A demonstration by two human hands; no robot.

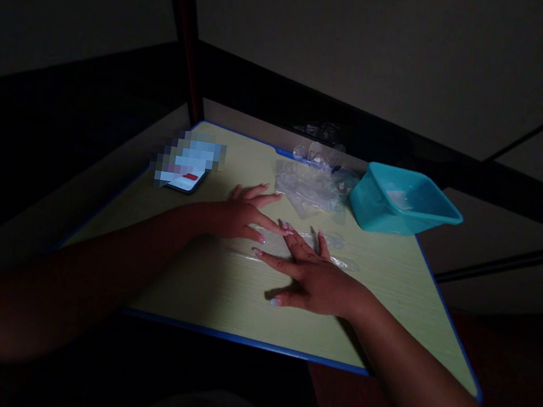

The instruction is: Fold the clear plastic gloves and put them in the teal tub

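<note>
Here, a thin clear plastic bag (346, 263) lies flat near the middle of the pale green, blue-edged surface (199, 288), under both hands
Likely very light, limp and slick, it should slide or crease easily, so a pinch at a free edge or corner looks the best hold. The left hand (234, 215) and right hand (314, 280) rest on it, fingers spread apart and laid flat, clamped on nothing. Beyond lie a heap of crumpled clear plastic bags (311, 192), a teal plastic tub (375, 215) just beside it, and a dark phone (186, 181) off to the left
</note>
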